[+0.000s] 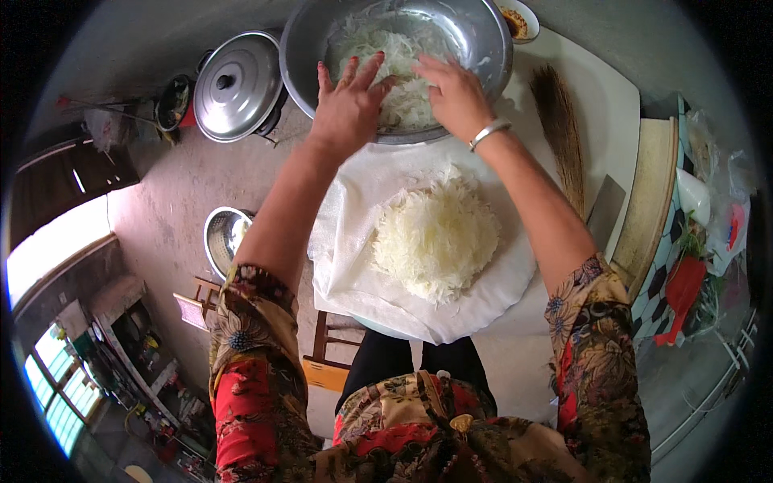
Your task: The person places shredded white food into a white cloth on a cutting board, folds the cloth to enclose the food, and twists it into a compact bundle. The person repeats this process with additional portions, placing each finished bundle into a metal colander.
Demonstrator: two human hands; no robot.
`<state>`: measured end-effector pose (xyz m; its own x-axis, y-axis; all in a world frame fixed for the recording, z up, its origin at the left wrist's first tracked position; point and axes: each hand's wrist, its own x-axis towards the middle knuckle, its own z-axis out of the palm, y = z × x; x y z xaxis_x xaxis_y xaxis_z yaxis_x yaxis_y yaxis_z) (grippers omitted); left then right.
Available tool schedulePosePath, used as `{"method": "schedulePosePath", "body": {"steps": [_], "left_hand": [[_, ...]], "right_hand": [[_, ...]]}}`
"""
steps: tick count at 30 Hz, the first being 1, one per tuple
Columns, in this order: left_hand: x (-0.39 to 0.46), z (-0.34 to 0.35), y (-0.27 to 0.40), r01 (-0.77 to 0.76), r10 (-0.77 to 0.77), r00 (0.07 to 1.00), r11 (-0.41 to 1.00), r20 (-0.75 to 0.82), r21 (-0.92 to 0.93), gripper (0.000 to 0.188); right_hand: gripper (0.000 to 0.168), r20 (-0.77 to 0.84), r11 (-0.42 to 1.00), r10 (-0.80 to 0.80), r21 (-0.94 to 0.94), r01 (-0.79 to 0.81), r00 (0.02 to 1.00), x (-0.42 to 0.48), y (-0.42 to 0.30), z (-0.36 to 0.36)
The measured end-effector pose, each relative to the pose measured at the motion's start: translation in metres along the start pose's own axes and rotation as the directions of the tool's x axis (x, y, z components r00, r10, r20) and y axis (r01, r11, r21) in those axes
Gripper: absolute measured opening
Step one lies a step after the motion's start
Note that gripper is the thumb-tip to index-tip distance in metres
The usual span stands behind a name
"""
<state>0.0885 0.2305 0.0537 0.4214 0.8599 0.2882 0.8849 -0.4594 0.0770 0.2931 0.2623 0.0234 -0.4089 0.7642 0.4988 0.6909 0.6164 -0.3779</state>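
Both my hands reach into a large metal basin [492,36] that holds wet, pale vegetable shreds [395,45]. Over the basin's left part, my left hand [350,99] has its fingers spread, with nothing seen in its grasp. My right hand [453,90], with a silver bangle at the wrist, is at the right of the shreds, fingers slightly bent and apart; its fingertips are blurred against them. Nearer to me, a heaped mound of pale shreds [438,235] rests on a white cloth [344,259]. Folds of the cloth bunch up at its left side.
Right of the basin lie a straw brush [558,121] and a cleaver-like metal blade [606,205]. A small bowl of reddish-brown sauce [516,23] stands behind. To the left are a lidded metal pot [238,84], a colander [220,232] and a wooden chair [329,344]. A red dustpan-like object [685,290] is at right.
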Motion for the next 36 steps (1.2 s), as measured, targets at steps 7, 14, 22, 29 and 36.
{"method": "schedulePosePath", "body": {"steps": [7,14,22,29,36], "left_hand": [[-0.173,-0.041,-0.007,0.67,-0.692,0.71,0.605,0.133,-0.43,0.017],[-0.373,-0.014,0.04,0.887,-0.837,0.381,0.212,0.393,-0.409,0.05],[-0.404,-0.006,0.083,0.843,-0.797,0.196,-0.16,0.572,-0.513,0.047],[-0.359,0.011,0.052,0.642,-0.674,0.122,-0.506,0.729,-0.576,0.026],[-0.359,0.002,0.045,0.523,-0.809,0.154,-0.421,0.568,-0.741,0.018]], "right_hand": [[0.024,0.139,0.503,0.634,0.673,-0.542,0.761,-0.078,-0.068,-0.083],[0.016,0.356,0.607,0.594,0.389,-0.693,0.721,-0.235,-0.197,-0.12],[0.078,0.659,0.873,0.42,-0.106,-0.476,0.624,-0.363,-0.268,-0.099],[0.069,0.554,0.785,0.592,-0.235,-0.573,0.585,-0.369,-0.29,-0.072],[0.012,0.413,0.73,0.609,0.04,-0.682,0.677,-0.354,-0.314,-0.067]]}}
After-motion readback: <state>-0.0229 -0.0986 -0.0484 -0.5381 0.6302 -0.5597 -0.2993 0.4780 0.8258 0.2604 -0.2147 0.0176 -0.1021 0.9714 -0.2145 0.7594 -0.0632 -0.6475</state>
